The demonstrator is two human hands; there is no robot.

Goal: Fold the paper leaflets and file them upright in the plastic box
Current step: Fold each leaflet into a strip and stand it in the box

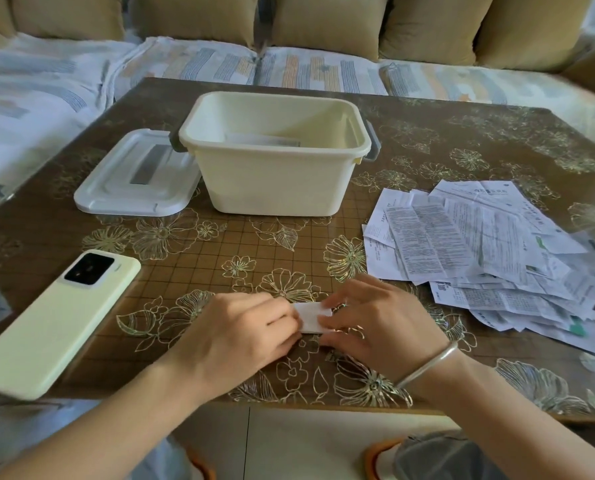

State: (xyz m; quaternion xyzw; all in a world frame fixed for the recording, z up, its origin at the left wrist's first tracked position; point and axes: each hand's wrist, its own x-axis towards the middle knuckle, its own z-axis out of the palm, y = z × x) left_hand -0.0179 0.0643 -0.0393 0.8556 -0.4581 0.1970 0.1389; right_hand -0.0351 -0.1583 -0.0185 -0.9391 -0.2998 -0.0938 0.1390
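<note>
— What lay at the left of the tabletop?

— A pale phone, camera side up, sat at the near left edge. Behind it a white lid lay flat, just beside the plastic box.

— And the box itself?

— It stood open behind the centre, with a few folded papers inside. I could not tell whether they stood upright.

— Where was the leaflet in hand?

— Near the front edge, a small folded leaflet lay on the tabletop between both hands. The left hand had its grip closed on the left end, fingers curled. The right hand, a silver bangle on its wrist, pinched the right end, its grip also closed on the paper.

— And farther right?

— A loose pile of printed leaflets lay flat, well apart from the box.
</note>
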